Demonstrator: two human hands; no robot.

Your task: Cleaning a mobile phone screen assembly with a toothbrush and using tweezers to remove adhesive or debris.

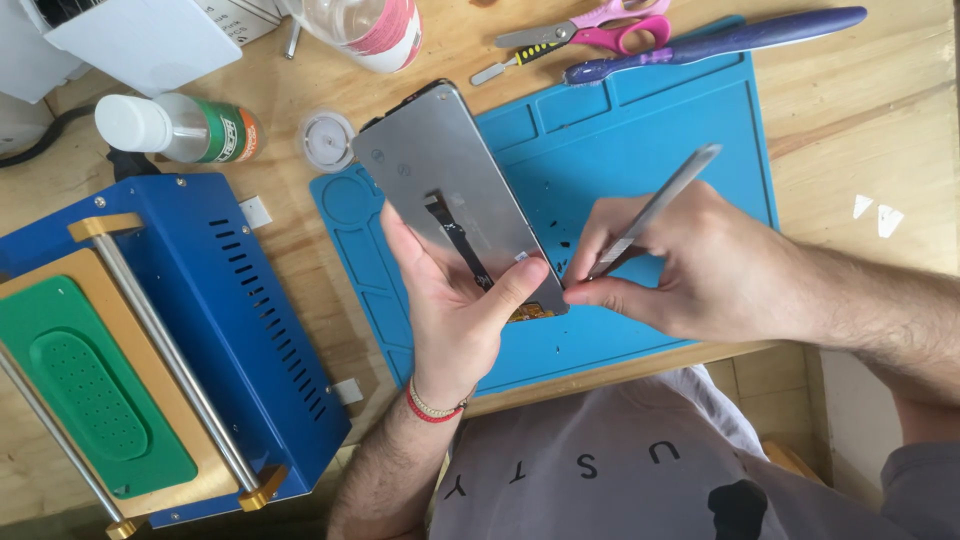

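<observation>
My left hand [455, 305] holds a grey phone screen panel [455, 185] tilted above the blue work mat [640, 150], back side up, with a black flex cable [455, 235] running down its middle. My thumb presses on the panel's lower end. My right hand [690, 265] grips a thin metal tool [660, 205] like a pen, its tip at the lower right corner of the panel near my left thumb.
A blue machine [225, 300] with a green pad [85, 385] and metal rods stands at the left. A clear bottle [185, 127] lies behind it, beside a round cap [327, 140]. Pink scissors [600, 30] and a purple tool [715, 42] lie at the mat's far edge on the wooden table [860, 110].
</observation>
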